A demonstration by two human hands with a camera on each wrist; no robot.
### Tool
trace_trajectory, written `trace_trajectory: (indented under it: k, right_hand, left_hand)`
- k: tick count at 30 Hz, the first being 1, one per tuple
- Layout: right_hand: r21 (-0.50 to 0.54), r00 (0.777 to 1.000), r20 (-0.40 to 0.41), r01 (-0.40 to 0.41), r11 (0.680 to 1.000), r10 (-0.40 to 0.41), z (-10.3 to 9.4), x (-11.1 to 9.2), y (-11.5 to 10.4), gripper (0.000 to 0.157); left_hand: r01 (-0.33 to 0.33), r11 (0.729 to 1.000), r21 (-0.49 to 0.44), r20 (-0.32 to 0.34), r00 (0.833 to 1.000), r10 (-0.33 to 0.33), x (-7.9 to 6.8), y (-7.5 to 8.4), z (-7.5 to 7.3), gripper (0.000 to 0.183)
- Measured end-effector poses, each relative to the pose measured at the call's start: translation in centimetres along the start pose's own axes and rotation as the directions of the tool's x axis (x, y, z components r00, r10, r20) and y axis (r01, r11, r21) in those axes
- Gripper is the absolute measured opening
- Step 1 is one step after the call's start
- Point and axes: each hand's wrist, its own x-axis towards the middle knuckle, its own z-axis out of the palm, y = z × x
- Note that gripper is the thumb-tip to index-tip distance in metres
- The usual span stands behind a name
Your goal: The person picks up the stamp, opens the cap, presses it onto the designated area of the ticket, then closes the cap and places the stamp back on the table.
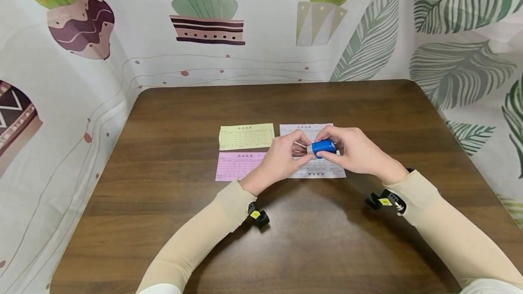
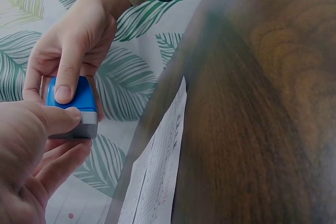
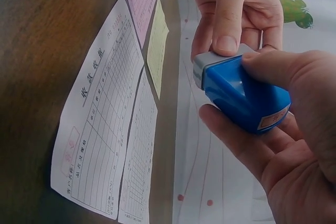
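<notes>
A blue stamp [image 1: 325,147] with a grey cap [image 3: 202,69] is held between both hands, above the white receipt slips. My right hand [image 1: 361,151] grips the blue body, thumb on one side and fingers on the other. From the opposite end, my left hand [image 1: 282,154] pinches the grey cap between thumb and fingers. In the right wrist view the cap sits against the body, and a small reddish label shows on the body's far end. On the nearer white slip [image 3: 100,124] there is a faint red stamp mark [image 3: 70,153].
Left of the white slips lie a yellow slip [image 1: 246,137] and a pink slip [image 1: 238,167], the pink one partly behind my left hand. A second white slip [image 1: 294,127] lies farther back. All rest on a brown wooden table [image 1: 184,117] before a patterned cloth [image 1: 269,65].
</notes>
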Motion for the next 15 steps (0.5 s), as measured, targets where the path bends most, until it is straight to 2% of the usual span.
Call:
trace_trajectory:
  k: [7,15]
  right_hand:
    - [0.017,0.999,-0.049,0.022,1.000,-0.021,0.01,0.15,-0.21,0.033]
    - [0.034,0.997,-0.062,0.040,0.999,-0.038,0.01,0.33,-0.19,0.034]
  left_hand:
    - [0.009,1.000,-0.028,-0.012,1.000,-0.009,-0.06,0.12,-0.21,0.028]
    - [0.016,1.000,-0.020,-0.016,1.000,-0.017,0.01,0.36,-0.52,0.028]
